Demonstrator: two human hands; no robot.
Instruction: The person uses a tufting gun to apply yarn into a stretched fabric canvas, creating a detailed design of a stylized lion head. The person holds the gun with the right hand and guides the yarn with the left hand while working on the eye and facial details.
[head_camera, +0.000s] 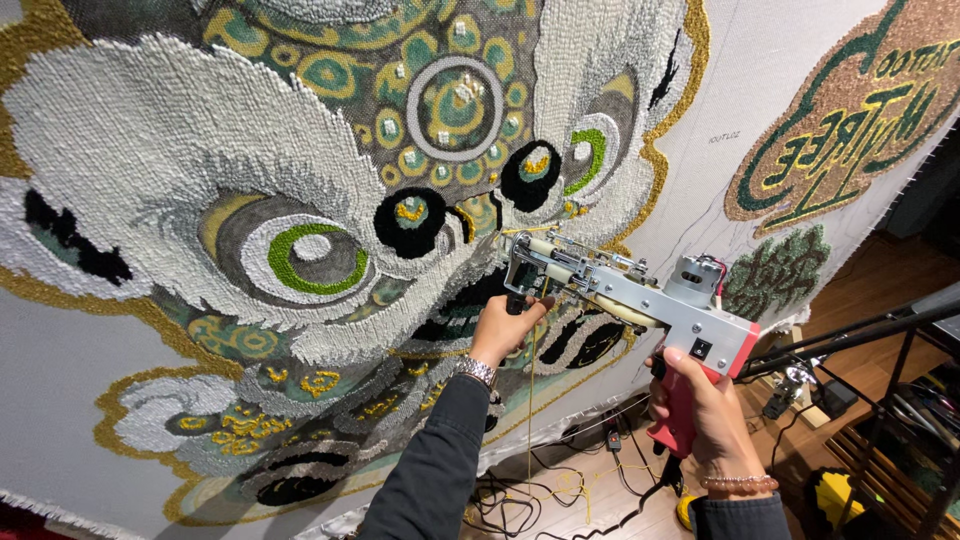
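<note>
1. Stretched across the far side of the scene, a large backing cloth (80, 390) carries a tufted lion-face design (300, 200) in white, grey, green, gold and black yarn; to the right sits a smaller tufted emblem (850, 120) in gold and green, with a wooden floor (870, 290) and tangled cables (540, 490) lower down.

2. A tufting gun (640, 295), silver-bodied with a pink rear grip, is held up against the cloth at centre right, its needle end pointing left into the black and gold area of the design.

3. Judging by its metal frame and motor housing, the gun looks fairly heavy and rigid, best held at two points: the front handle and the rear grip. The needle end looks sharp, and the thin yellow yarn (530, 400) hanging below it is soft and easily snagged.

4. Left hand (505, 325), with a metal watch (478, 372) at the wrist, is closed around the black front handle under the gun's nose.

5. Right hand (700, 410), wearing a bead bracelet (738, 484), is wrapped tight around the pink grip nearer the viewer.

6. Both hands stand apart, each clamped on the gun.
</note>
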